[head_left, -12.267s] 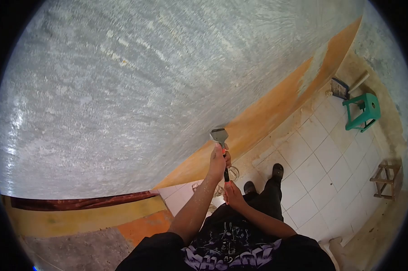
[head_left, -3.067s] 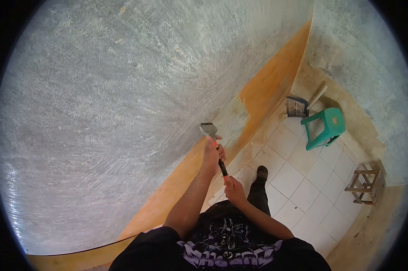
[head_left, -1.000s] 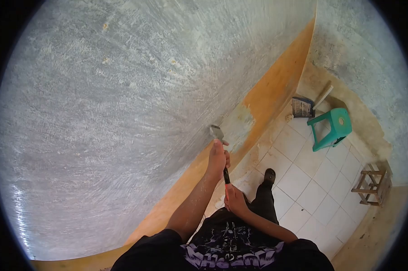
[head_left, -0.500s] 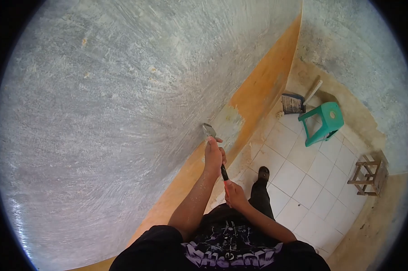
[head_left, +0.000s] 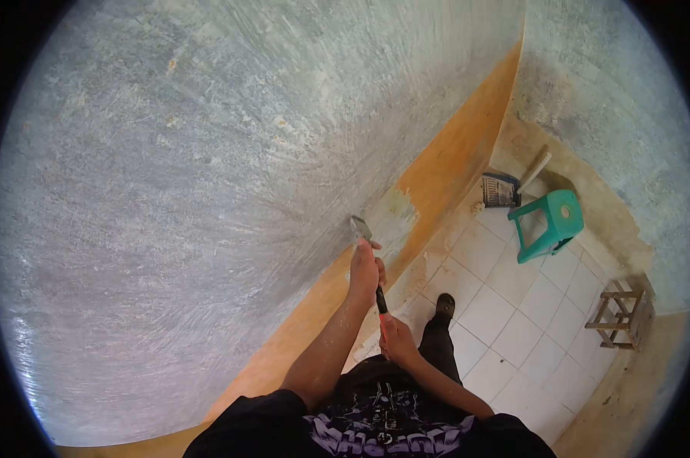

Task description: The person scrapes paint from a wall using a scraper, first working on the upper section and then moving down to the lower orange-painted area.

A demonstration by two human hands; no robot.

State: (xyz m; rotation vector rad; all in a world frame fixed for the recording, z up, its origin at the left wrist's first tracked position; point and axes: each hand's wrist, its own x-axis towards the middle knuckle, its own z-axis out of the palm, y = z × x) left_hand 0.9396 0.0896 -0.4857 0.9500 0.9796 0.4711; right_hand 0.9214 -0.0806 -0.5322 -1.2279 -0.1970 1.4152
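A long-handled scraper with a black and red grip is held in both my hands. My left hand wraps around its upper part, close under the metal blade. Further down, my right hand is closed around the red end of the handle. The blade lies at the grey, streaked wall, just above the orange band; whether it touches cannot be made out. A pale, ragged patch shows in the orange paint beside the blade.
On the white tiled floor to the right stand a green plastic stool and a small wooden stool. A dark dustpan with a pale handle rests near the corner. My shoe is on the tiles by the wall.
The view has shifted a little, so wall, stools and dustpan appear slightly lower. My hands and the scraper have moved slightly right and down in view, with the grip unchanged.
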